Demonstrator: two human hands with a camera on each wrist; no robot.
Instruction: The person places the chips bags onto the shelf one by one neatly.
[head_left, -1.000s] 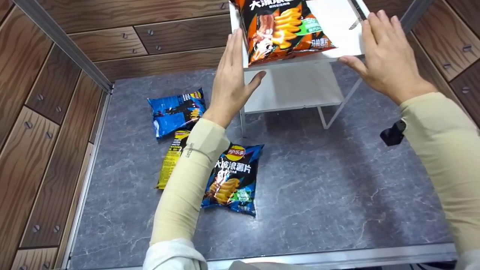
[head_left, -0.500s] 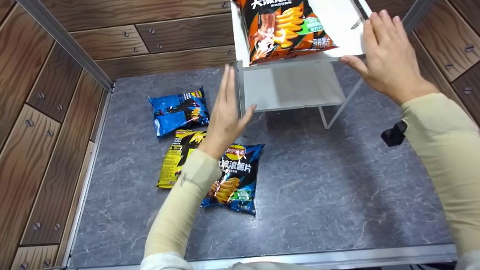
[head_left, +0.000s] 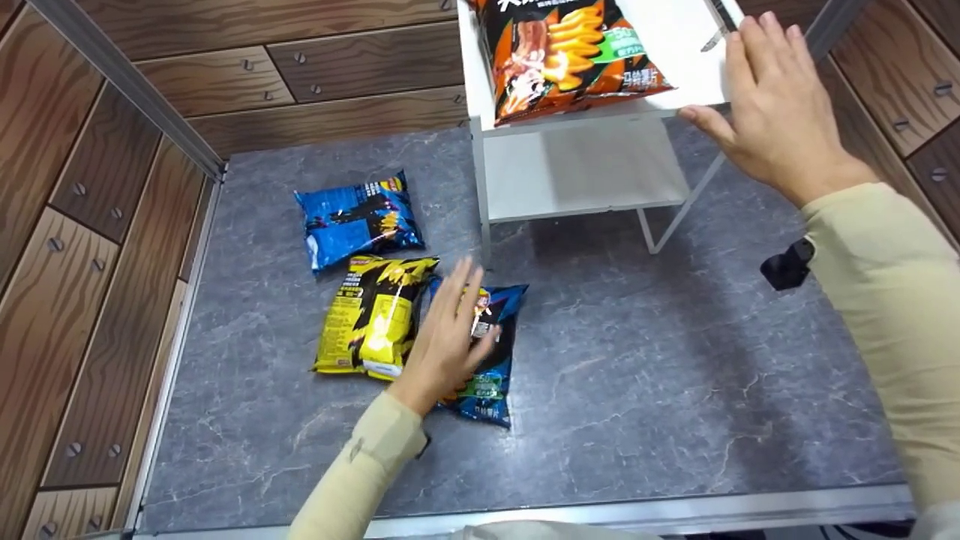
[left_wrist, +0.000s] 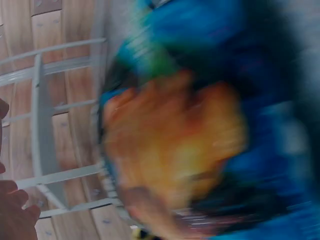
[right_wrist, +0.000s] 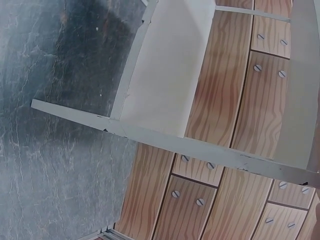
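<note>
My left hand (head_left: 442, 345) hovers with extended fingers over a blue-and-black chip bag (head_left: 495, 367), hiding part of its front. Blurred and close, that chip bag (left_wrist: 270, 120) fills the left wrist view. Beside it lies a yellow-and-black chip bag (head_left: 390, 315), and farther back a blue chip bag (head_left: 352, 225). My right hand (head_left: 784, 112) rests with straight fingers at the right front corner of the white shelf stand's top (head_left: 682, 45). On that top lies an orange-and-black chip bag (head_left: 570, 60), cut off by the frame's upper edge.
The stand's lower shelf (head_left: 585, 169) sits below, on thin legs (head_left: 667, 225) reaching the grey marbled surface (head_left: 637, 390). Wood-patterned panels (head_left: 97, 300) wall in the back and sides. A metal rail (head_left: 675, 510) runs along the front. A small black device (head_left: 787, 266) hangs under my right sleeve.
My left hand has left the stand's left edge and come down and toward me, over the blue-and-black chip bag. The yellow bag is more exposed. My right hand stays at the stand's corner.
</note>
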